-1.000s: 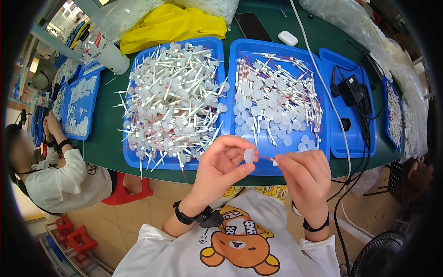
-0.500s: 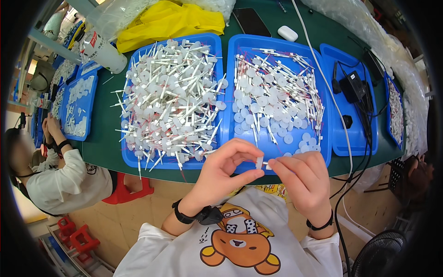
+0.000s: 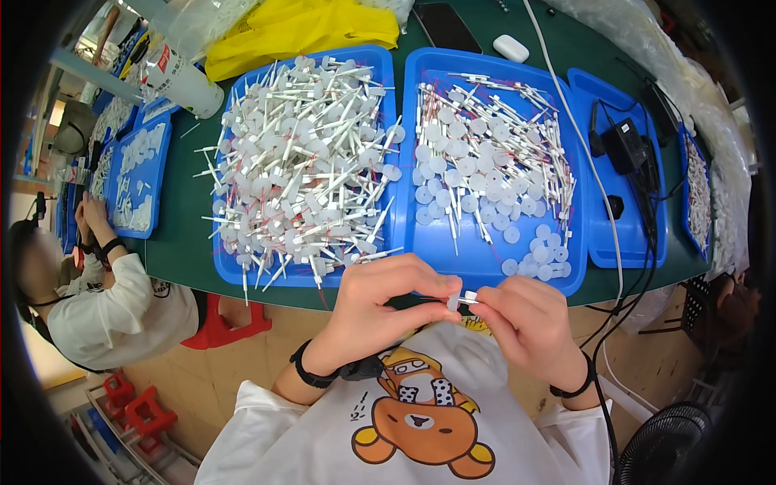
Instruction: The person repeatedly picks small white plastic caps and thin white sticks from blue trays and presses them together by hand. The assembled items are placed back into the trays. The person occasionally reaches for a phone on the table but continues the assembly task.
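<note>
Just beyond my chest, at the near table edge, both hands meet. My left hand (image 3: 386, 303) pinches a translucent white disc (image 3: 454, 303) between thumb and fingertips. My right hand (image 3: 527, 325) is closed on a small white stick-like piece (image 3: 469, 297), whose end touches the disc or passes into it; I cannot tell which. Beyond them, a blue tray (image 3: 424, 242) holds loose white discs (image 3: 543, 257) and thin white sticks with red wires (image 3: 558, 174). To its left, another blue tray (image 3: 232, 273) is heaped with sticks fitted with discs (image 3: 295, 170).
A third blue tray (image 3: 598, 242) at right holds a black power adapter (image 3: 626, 145) and cables. A pale cable (image 3: 586, 153) crosses the table. A phone (image 3: 447, 27), white case (image 3: 511, 48), yellow bag (image 3: 299, 34) and cup (image 3: 184, 83) stand behind. Another person (image 3: 121, 307) works at left.
The disc and stick are still in my hands, which have come slightly closer to my body. More of the stick now shows between the disc and my right fingers. The view has shifted a little.
</note>
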Available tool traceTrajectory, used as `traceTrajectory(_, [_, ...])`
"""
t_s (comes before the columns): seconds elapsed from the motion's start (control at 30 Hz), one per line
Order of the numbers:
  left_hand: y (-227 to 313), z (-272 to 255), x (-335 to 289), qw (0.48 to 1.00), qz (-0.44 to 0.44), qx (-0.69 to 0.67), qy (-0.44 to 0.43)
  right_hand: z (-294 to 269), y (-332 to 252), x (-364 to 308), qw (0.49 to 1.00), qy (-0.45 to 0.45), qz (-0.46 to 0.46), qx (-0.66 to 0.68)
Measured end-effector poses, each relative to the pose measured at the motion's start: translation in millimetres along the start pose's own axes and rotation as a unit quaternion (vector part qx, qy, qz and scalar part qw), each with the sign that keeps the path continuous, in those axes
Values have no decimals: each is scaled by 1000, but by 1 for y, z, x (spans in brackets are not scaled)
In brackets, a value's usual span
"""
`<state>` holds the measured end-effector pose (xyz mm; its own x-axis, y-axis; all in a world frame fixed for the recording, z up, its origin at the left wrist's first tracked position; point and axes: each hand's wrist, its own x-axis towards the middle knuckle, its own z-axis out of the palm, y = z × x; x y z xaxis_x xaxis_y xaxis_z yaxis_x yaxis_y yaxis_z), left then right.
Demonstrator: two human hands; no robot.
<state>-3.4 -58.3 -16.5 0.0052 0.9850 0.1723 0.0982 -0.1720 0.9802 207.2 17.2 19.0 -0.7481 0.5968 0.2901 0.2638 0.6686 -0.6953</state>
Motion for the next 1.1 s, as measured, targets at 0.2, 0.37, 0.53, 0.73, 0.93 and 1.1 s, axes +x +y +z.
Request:
traceTrajectory(0.2, [22, -5, 4, 989, 70, 121, -49, 0, -12, -6, 908, -79, 291, 291])
traceTrajectory(0.37, [22, -8, 6, 990, 86, 69, -93, -13, -8, -3, 748, -183, 417, 483])
traceTrajectory(0.53, [27, -11, -1, 986, 30, 113, -116, 7, -3, -18, 762, -159, 411, 475])
traceTrajectory(0.73, [45, -36, -4, 981, 35, 171, 88, 7, -15, -10, 960, 35, 202, 191])
traceTrajectory(0.93, [46, -74, 19, 894, 26, 271, 356, 2, -11, -16, 932, 128, 287, 181])
traceTrajectory(1.1, [51, -65, 29, 834, 58, 517, 181, -3, -3, -20, 941, 86, 296, 140])
